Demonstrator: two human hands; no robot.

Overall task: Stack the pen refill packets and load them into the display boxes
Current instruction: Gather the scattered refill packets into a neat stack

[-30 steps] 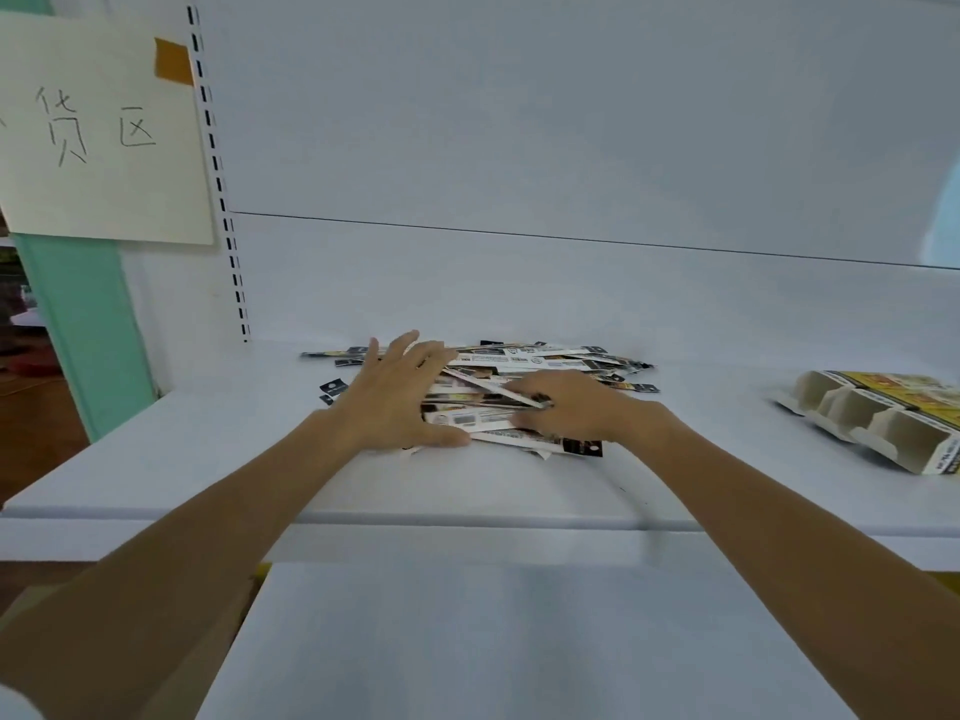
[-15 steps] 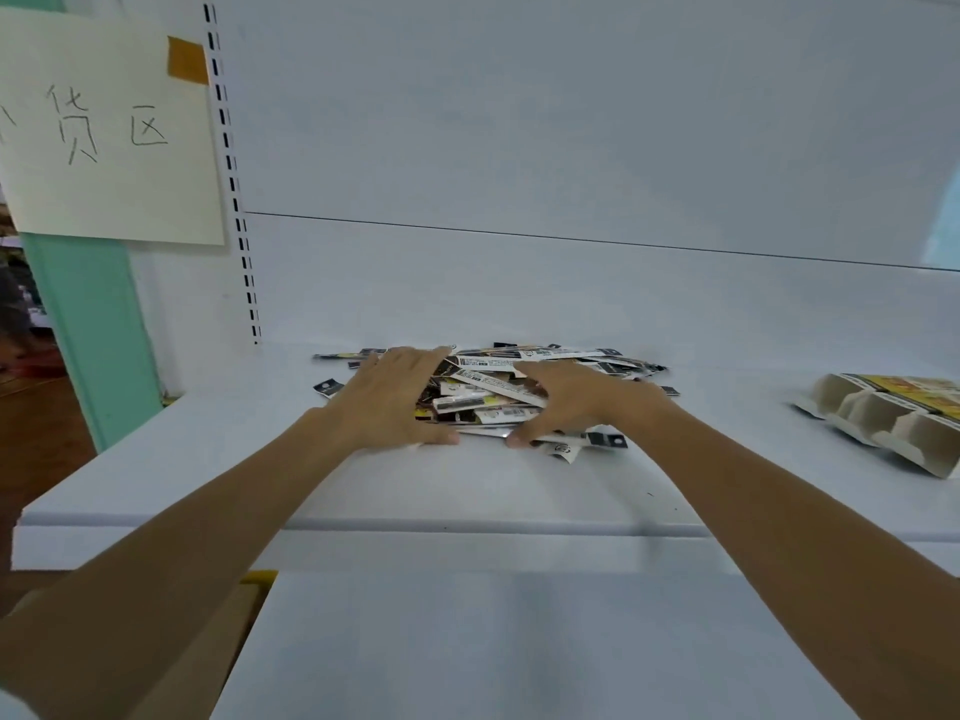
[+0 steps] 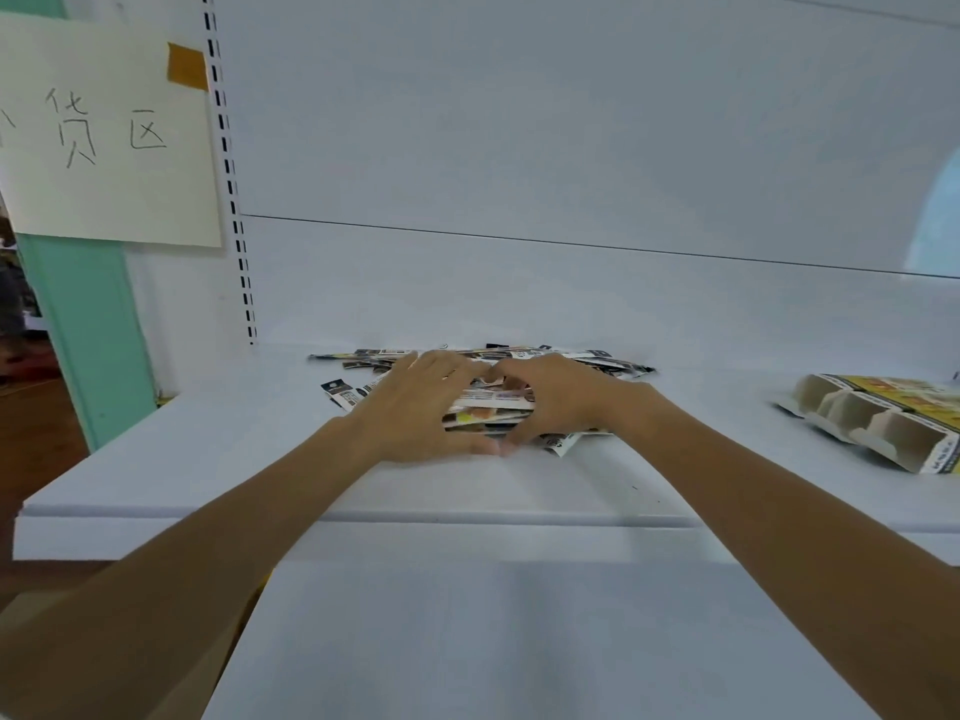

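Note:
A loose pile of pen refill packets (image 3: 491,407) lies on the white shelf (image 3: 208,449), near its back wall. My left hand (image 3: 415,407) and my right hand (image 3: 561,402) cup the middle of the pile from either side. Their fingertips meet on top and their thumbs nearly touch at the front, closing round a bunch of packets. More packets stick out to the left (image 3: 340,392) and behind the hands. Several cardboard display boxes (image 3: 883,423) with yellow print lie on their sides at the far right of the shelf, well apart from both hands.
A paper sign (image 3: 104,132) with handwriting is taped to the wall at upper left, next to a slotted shelf upright (image 3: 234,200). A green pillar (image 3: 88,330) stands at the left. A lower white shelf (image 3: 519,641) juts out below my arms.
Both hands have drawn together over the pile, from spread apart to fingertips and thumbs nearly meeting. The packets between them are bunched tighter.

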